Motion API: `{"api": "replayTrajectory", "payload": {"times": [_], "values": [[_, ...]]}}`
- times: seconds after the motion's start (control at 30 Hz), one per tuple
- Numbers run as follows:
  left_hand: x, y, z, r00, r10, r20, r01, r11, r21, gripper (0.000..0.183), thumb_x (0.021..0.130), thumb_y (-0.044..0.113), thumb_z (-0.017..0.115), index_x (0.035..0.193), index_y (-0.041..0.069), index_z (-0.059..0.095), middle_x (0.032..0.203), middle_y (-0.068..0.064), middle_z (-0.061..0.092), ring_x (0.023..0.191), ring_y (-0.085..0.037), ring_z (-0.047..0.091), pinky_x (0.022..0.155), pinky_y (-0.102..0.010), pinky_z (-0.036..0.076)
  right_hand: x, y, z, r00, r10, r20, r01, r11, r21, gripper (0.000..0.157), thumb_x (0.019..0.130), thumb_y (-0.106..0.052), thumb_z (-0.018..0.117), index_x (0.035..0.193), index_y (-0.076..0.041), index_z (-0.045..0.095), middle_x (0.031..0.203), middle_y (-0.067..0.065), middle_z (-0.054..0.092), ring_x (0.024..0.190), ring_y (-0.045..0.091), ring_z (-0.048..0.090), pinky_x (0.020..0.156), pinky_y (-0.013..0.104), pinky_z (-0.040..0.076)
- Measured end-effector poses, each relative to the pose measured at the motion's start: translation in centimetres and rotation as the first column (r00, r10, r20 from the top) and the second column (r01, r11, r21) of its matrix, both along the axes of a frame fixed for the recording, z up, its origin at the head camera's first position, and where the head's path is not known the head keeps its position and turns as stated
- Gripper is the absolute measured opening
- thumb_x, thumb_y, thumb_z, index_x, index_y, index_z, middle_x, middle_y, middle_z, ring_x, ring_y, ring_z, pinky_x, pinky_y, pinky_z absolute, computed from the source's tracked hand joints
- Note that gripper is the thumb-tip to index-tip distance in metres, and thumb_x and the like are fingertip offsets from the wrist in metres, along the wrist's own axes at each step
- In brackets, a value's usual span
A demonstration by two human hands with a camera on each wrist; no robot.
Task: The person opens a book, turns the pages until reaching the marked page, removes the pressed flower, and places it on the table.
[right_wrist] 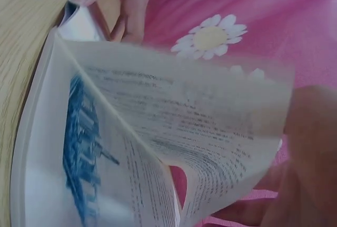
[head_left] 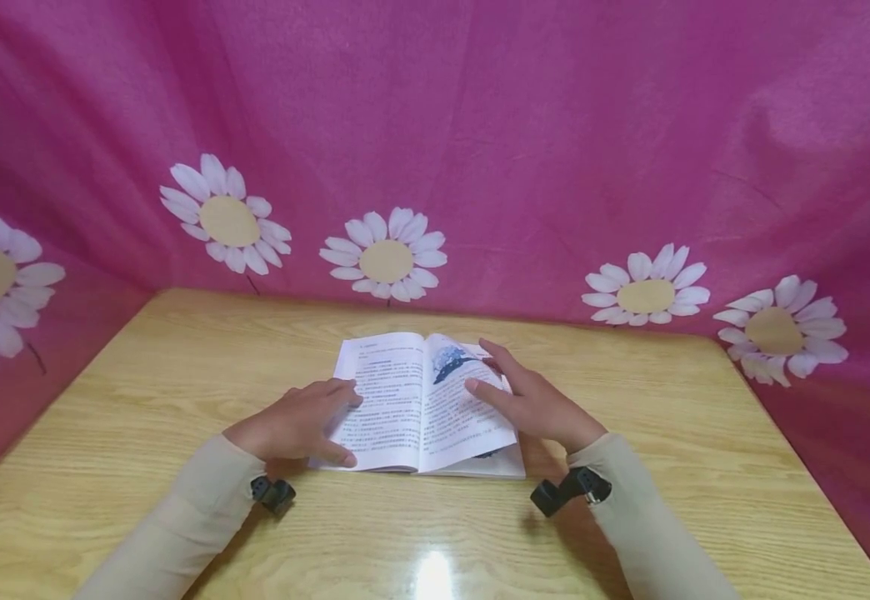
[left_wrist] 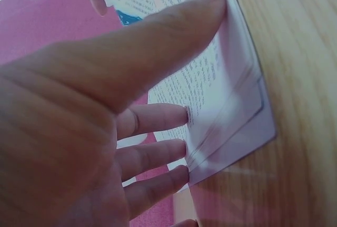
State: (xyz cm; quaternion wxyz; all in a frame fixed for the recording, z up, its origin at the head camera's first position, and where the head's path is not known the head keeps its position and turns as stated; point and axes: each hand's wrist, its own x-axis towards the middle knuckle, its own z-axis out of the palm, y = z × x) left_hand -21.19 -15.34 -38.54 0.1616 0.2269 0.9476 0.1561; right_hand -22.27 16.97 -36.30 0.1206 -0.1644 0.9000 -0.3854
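Note:
An open book (head_left: 386, 417) lies on the table, printed text filling its left side. My left hand (head_left: 296, 421) rests on the left page, thumb near its lower edge and fingers along the outer margin. In the left wrist view, that thumb (left_wrist: 174, 32) stretches across the paper and the fingers lie fairly straight. With thumb and fingers, my right hand (head_left: 536, 408) pinches a page (head_left: 468, 417) that is lifted off the right side. The right wrist view shows this raised page (right_wrist: 210, 111) curving, with a blue picture (right_wrist: 81, 148) on the page beneath.
The book sits on a wooden table (head_left: 180, 375), toward the middle. Behind and at both sides hangs a pink cloth (head_left: 480, 150) with large white flowers. Each wrist wears a black camera mount (head_left: 573, 490). Light glares off the table's front.

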Motion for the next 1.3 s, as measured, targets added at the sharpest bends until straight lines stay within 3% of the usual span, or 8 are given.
{"api": "replayTrajectory", "payload": {"times": [0.2, 0.4, 0.53, 0.67, 0.87, 1.03, 1.13, 1.3], "values": [[0.0, -0.1, 0.0, 1.000, 0.007, 0.007, -0.007, 1.000, -0.006, 0.086, 0.072, 0.045, 0.082, 0.143, 0.011, 0.047, 0.155, -0.012, 0.029, 0.141, -0.033, 0.027, 0.111, -0.056, 0.025, 0.1, 0.0, 0.6, 0.994, -0.073, 0.081, 0.081, 0.992, -0.098, 0.065, 0.097, -0.060, 0.036, 0.153, -0.031, 0.021, 0.156, 0.001, 0.029, 0.143, 0.029, 0.026, 0.111, 0.060, 0.019], [-0.1, -0.1, 0.1, 1.000, -0.009, -0.003, 0.009, 1.000, -0.005, 0.086, 0.073, 0.046, 0.081, 0.143, 0.010, 0.046, 0.156, -0.013, 0.028, 0.141, -0.033, 0.027, 0.111, -0.055, 0.025, -0.1, 0.0, 0.6, 0.998, -0.025, -0.049, 0.017, 0.988, -0.152, 0.068, 0.095, -0.023, 0.056, 0.153, -0.019, 0.020, 0.148, 0.009, 0.044, 0.139, 0.031, 0.034, 0.109, 0.056, 0.027], [-0.1, -0.1, 0.2, 1.000, -0.009, -0.006, 0.009, 1.000, -0.005, 0.086, 0.073, 0.045, 0.081, 0.143, 0.009, 0.046, 0.155, -0.014, 0.028, 0.141, -0.034, 0.027, 0.111, -0.055, 0.025, -0.1, -0.5, 0.6, 0.986, -0.085, -0.143, 0.068, 0.991, -0.118, 0.085, 0.088, -0.029, 0.067, 0.154, -0.015, 0.017, 0.155, 0.011, 0.031, 0.142, 0.032, 0.027, 0.110, 0.056, 0.026], [-0.1, -0.1, 0.1, 1.000, -0.009, -0.004, 0.009, 1.000, 0.002, 0.085, 0.073, 0.045, 0.082, 0.142, 0.010, 0.047, 0.155, -0.013, 0.029, 0.141, -0.034, 0.027, 0.111, -0.055, 0.026, 0.4, -1.2, 0.7, 0.980, -0.155, -0.127, 0.144, 0.986, -0.090, 0.088, 0.084, -0.043, 0.071, 0.153, -0.016, 0.023, 0.156, 0.007, 0.029, 0.142, 0.029, 0.027, 0.110, 0.057, 0.027], [-0.2, 0.0, -0.2, 1.000, -0.010, -0.021, 0.010, 1.000, 0.026, 0.083, 0.071, 0.044, 0.083, 0.139, 0.010, 0.049, 0.154, -0.013, 0.029, 0.140, -0.033, 0.027, 0.111, -0.056, 0.025, 1.4, -2.3, 0.2, 0.986, 0.022, -0.162, -0.019, 1.000, 0.018, 0.047, 0.090, -0.045, 0.064, 0.128, -0.017, 0.062, 0.132, 0.002, 0.059, 0.129, 0.024, 0.048, 0.105, 0.050, 0.038], [-0.3, -0.2, -0.1, 1.000, -0.006, -0.027, 0.007, 0.999, 0.039, 0.080, 0.072, 0.046, 0.082, 0.136, 0.011, 0.052, 0.152, -0.014, 0.032, 0.138, -0.034, 0.029, 0.110, -0.057, 0.026, 2.0, -3.2, -0.2, 0.962, 0.185, -0.201, -0.182, 0.983, 0.032, 0.045, 0.094, -0.043, 0.060, 0.131, -0.017, 0.061, 0.132, 0.000, 0.060, 0.128, 0.020, 0.049, 0.105, 0.045, 0.039], [-0.4, -0.6, 0.0, 1.000, -0.010, -0.021, 0.011, 0.998, 0.062, 0.070, 0.080, 0.047, 0.075, 0.136, 0.012, 0.054, 0.149, -0.014, 0.039, 0.137, -0.035, 0.033, 0.109, -0.056, 0.028, 2.3, -3.6, -0.6, 0.941, 0.257, -0.219, -0.254, 0.966, 0.045, 0.048, 0.094, -0.041, 0.060, 0.136, -0.018, 0.056, 0.131, 0.001, 0.060, 0.123, 0.018, 0.053, 0.104, 0.046, 0.040], [-1.0, -1.7, -0.2, 0.992, -0.077, -0.096, 0.093, 0.980, 0.178, 0.044, 0.095, 0.036, 0.059, 0.131, 0.011, 0.059, 0.137, -0.013, 0.053, 0.128, -0.034, 0.047, 0.105, -0.053, 0.036, 2.9, -4.4, -1.2, 0.913, 0.342, -0.220, -0.336, 0.939, 0.065, 0.054, 0.093, -0.041, 0.062, 0.140, -0.018, 0.051, 0.137, 0.000, 0.056, 0.127, 0.015, 0.049, 0.110, 0.059, 0.022]]}}
